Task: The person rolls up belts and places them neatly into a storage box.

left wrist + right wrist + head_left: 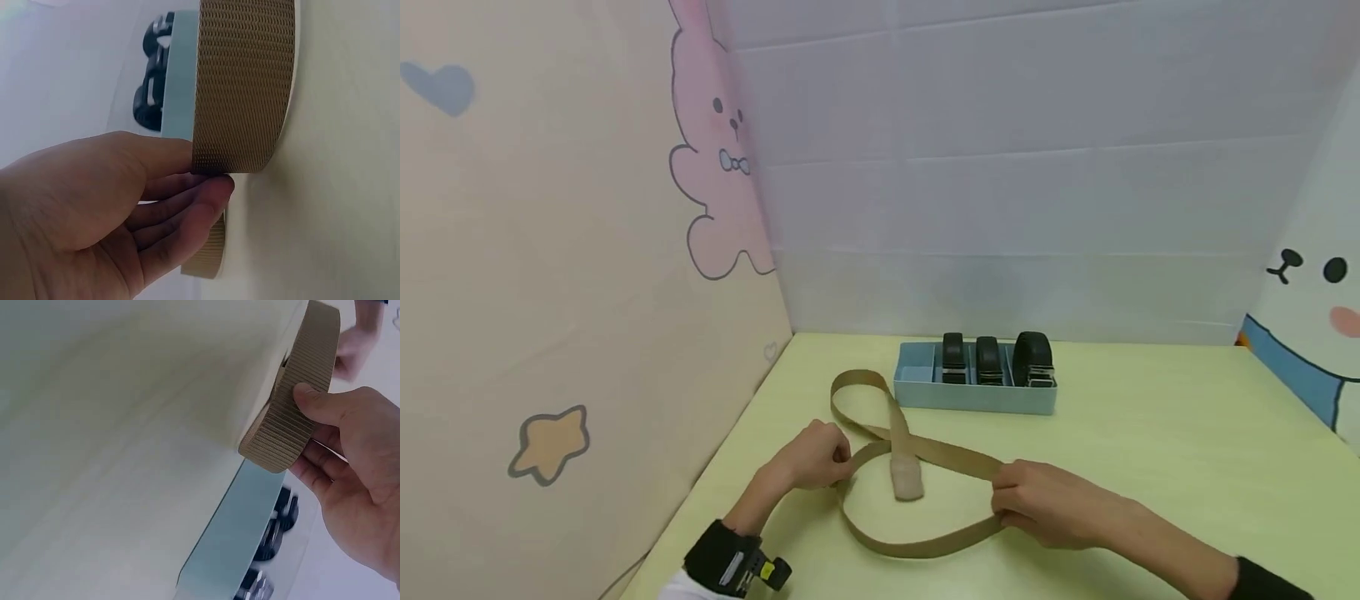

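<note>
A tan woven webbing belt (955,457) lies in loops on the table, its strap standing on edge in places. One end carries a paler, wider tab (907,481), which lies inside the front loop. My left hand (816,457) pinches the left side of that loop; in the left wrist view the ribbed belt (244,81) runs from between thumb and fingers. On the right, my right hand (1052,504) holds the loop's bend, the thumb pressed on the outer face of the belt (315,356) in the right wrist view.
Behind the belt stands a light blue divided box (973,399). Rolled black belts (953,358) with metal buckles sit upright in three of its compartments; the leftmost compartment holds none. Printed cloth walls (587,317) border the pale yellow table (1165,433) at the left, back and right.
</note>
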The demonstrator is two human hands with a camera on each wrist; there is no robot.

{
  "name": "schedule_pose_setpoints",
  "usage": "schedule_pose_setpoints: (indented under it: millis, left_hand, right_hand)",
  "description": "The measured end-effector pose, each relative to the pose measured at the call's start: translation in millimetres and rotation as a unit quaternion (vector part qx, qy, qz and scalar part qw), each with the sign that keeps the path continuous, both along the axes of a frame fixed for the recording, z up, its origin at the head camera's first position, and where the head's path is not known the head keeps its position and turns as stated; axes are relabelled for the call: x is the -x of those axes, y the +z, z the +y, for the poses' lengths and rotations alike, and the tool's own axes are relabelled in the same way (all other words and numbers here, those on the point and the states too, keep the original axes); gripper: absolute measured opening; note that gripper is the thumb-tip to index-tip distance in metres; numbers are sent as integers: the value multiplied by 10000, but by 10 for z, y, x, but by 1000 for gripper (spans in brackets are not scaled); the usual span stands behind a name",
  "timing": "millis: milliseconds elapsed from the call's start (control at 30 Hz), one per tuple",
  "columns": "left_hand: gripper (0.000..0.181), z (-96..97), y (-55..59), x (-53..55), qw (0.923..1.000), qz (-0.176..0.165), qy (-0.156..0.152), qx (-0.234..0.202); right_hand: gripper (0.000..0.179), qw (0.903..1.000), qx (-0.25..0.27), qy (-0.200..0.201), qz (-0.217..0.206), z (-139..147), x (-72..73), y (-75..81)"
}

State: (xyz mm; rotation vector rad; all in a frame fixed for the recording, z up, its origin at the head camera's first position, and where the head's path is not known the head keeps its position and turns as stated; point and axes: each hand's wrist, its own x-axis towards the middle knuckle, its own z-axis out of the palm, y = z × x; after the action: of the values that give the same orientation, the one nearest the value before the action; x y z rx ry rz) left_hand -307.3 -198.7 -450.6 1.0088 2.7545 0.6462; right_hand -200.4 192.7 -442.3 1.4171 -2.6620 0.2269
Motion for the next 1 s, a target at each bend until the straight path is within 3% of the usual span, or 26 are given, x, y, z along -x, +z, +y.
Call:
schedule_pose_setpoints:
  millis: [200,333,500,667,767,933,1000]
  left_hand:
    - [44,531,-21,-156,9981,357,-475,155]
    - [52,831,-39,-224,9963,381,-765,126]
    - [53,1024,-43,-248,9953,523,-797,182]
    - [60,1157,-43,-202,9915,1092,-510,492]
    - [57,1280,-31,-139,9859,1562,-450,389]
    - [14,1534,-35,8,9772,1930,-882,-39]
    - [23,1620,-42,75,9724,2070,-1074,58]
  right_hand:
    - [23,9976,342,-415,440,709,-89,-39]
    - [29,9948,380,-909,255,1123,-192,-41]
    - [34,9948,541,-852,96,1402,-291,-70]
    - [29,9931,603,-875,-506,1425,-332,12]
    - [25,9884,609,-1058,-899,1319,-328,102]
    - [30,9814,761,-1120,-1360,1026,-239,210]
    - [29,9803,877,-1065,-1412,907,-172,230]
